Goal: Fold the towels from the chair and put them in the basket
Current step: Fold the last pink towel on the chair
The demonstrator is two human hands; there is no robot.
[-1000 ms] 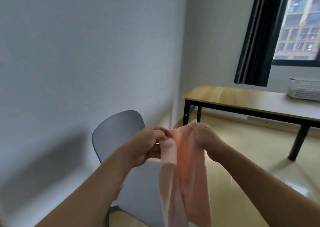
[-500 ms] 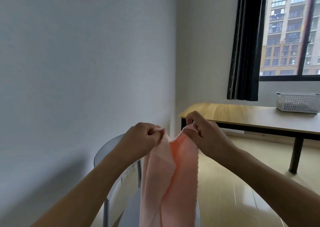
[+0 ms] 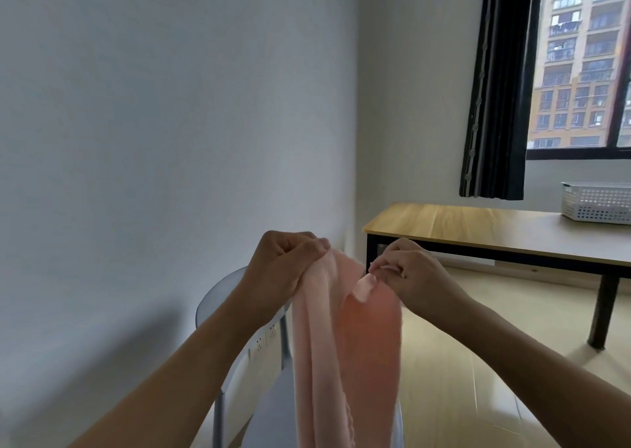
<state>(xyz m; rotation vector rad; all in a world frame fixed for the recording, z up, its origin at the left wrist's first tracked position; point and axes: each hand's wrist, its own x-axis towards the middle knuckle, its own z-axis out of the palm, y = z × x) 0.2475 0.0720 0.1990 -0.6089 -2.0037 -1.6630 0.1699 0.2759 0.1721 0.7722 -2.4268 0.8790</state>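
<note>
Finding the corners before the first fold

I held the pink towel point(image 3: 345, 338) up over the chair point(image 3: 218, 297), my left hand point(image 3: 283, 266) gripping one top corner, my right hand point(image 3: 409, 273) pinching the other. It needed spreading taut, edges level, to fold cleanly; the basket point(image 3: 597, 203) waited on the table point(image 3: 478, 229).

The pink towel point(image 3: 345, 345) runs off the frame's lower edge at 6 o'clock, its bottom hem unseen, and it hides most of the grey chair point(image 3: 218, 297), whose seat and legs are also cropped below. The fingertips of the left hand point(image 3: 283, 266) and right hand point(image 3: 409, 273) are buried in the cloth's top edge. At 3 o'clock the white perforated basket point(image 3: 594, 205) and wooden table point(image 3: 478, 229) are cut by the right edge; the basket's contents cannot be told.
</note>
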